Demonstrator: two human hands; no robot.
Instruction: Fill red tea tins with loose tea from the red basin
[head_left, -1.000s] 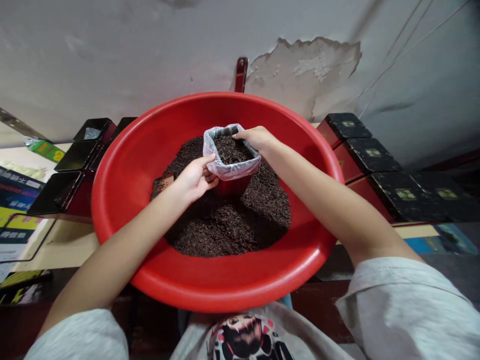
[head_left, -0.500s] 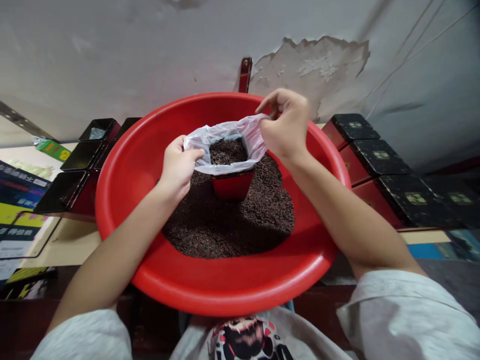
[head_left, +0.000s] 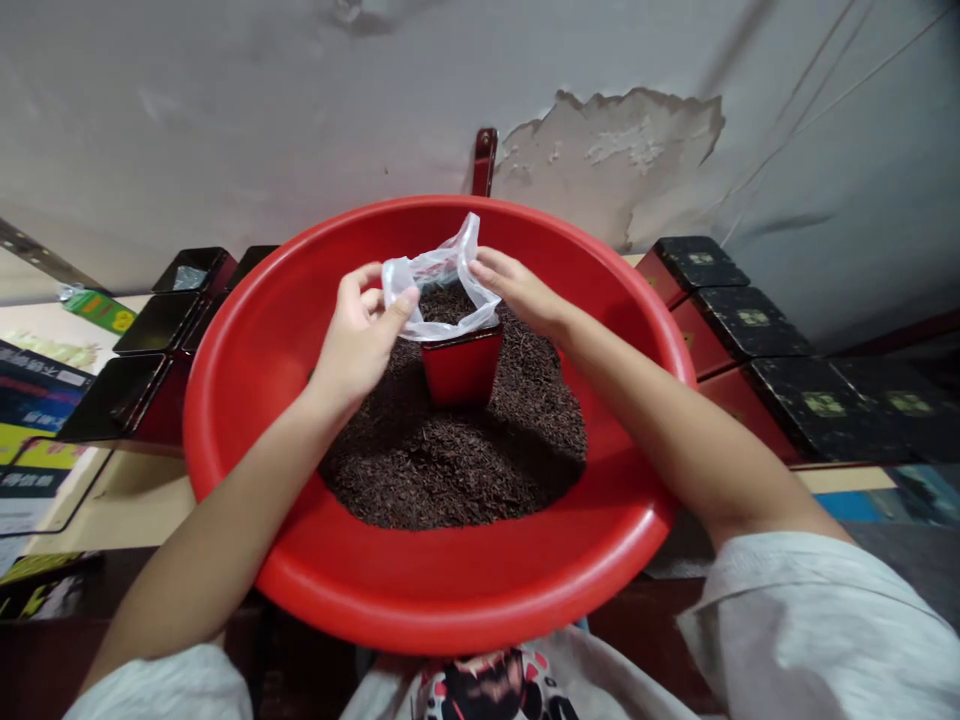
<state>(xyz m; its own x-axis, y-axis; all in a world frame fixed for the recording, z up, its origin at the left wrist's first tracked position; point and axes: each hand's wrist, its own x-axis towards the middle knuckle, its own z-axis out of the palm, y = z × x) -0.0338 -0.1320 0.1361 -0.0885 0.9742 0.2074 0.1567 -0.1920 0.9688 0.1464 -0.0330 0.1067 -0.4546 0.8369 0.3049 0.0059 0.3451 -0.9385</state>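
1 bag (head_left: 450,330) in 1 red tin (head_left: 461,372), left hand (head_left: 356,338) pinching the bag, right hand (head_left: 521,288) flattish against it, grip unclear

Plastic bag (head_left: 442,330) conceals far rim of red container (head_left: 461,372). Printed material (head_left: 34,412) is cut off at left; shirt print (head_left: 495,688), at the near edge. Markings on black boxes (head_left: 795,435), right: too small to read.
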